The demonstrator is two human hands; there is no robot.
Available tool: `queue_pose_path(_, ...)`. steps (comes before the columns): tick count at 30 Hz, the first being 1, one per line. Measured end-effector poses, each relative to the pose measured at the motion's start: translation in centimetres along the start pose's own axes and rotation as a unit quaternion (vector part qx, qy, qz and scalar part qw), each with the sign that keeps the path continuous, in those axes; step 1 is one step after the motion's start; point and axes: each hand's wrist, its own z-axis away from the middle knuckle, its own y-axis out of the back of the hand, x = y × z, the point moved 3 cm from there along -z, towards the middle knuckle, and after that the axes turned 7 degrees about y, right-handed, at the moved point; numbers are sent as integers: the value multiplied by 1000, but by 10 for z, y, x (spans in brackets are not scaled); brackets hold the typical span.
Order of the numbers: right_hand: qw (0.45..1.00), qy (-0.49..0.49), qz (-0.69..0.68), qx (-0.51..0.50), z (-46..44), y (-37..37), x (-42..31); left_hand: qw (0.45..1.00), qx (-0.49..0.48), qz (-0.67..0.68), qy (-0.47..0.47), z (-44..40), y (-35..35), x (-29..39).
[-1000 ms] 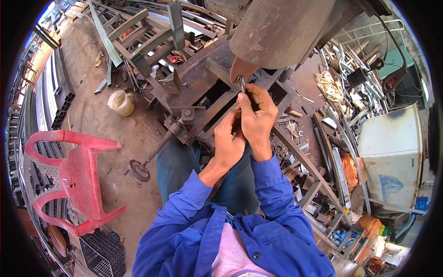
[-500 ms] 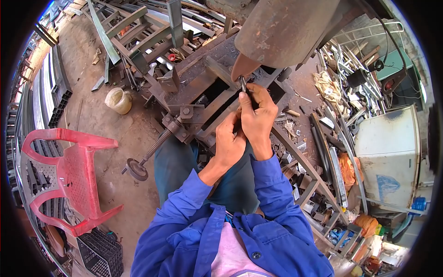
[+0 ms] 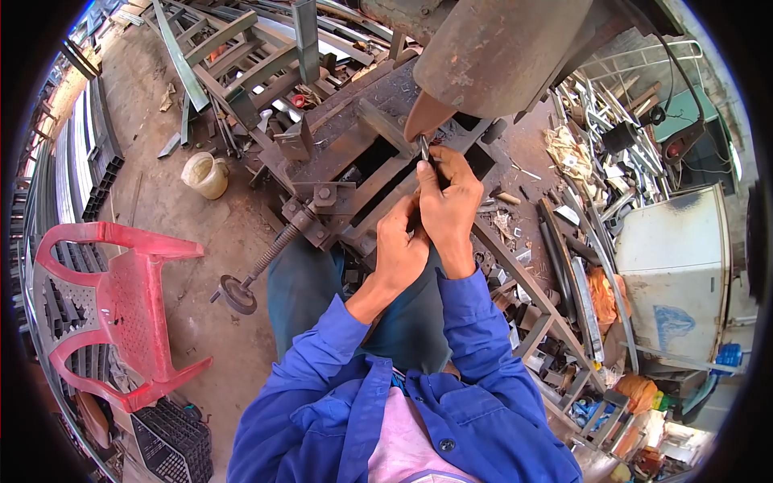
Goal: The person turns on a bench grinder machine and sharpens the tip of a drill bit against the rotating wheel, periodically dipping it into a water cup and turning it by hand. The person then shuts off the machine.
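Observation:
A drill bit (image 3: pixel 424 146), fluted and silvery, points up at the reddish-brown grinding wheel (image 3: pixel 427 117) under a worn round metal housing (image 3: pixel 499 60). Its tip is at the wheel's lower edge; whether they touch I cannot tell. My right hand (image 3: pixel 451 197) is closed on the bit, thumb along it and fingers curled behind. Just below and to the left, my left hand (image 3: pixel 400 249) is pinched against the right one, around what looks like the bit's rear end, which the fingers hide. Both hands are above the metal frame (image 3: pixel 378 173) of the machine.
A threaded screw with a handwheel (image 3: pixel 237 295) juts out left of my knees. A red plastic chair (image 3: pixel 133 310) and a whitish bucket (image 3: pixel 206 175) stand on the left floor. Metal scrap (image 3: pixel 515 241) and an angled steel bar (image 3: pixel 535 302) lie to the right, near a white cabinet (image 3: pixel 675 270).
Both hands and the drill bit hold nearly the same position at the wheel. The surroundings shift very slightly in view as my head moves.

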Motion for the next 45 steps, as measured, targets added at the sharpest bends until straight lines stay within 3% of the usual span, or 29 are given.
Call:
queue_pose_path(22,995,7,100,11,-3,0,-10,1000,-6,6,3,1,1,8)
queue_pose_path(32,997,-6,80,1,-2,2,-18,1000,7,22,-5,4,3,14)
queue_pose_path(38,986,20,-164,9,3,-1,-21,996,21,85,-1,7,6,19)
queue_pose_path(40,933,39,-358,7,12,-1,-25,994,26,110,1,7,10,22)
queue_pose_path(45,878,108,-466,-24,27,1,-18,997,-9,75,-23,18,21,29)
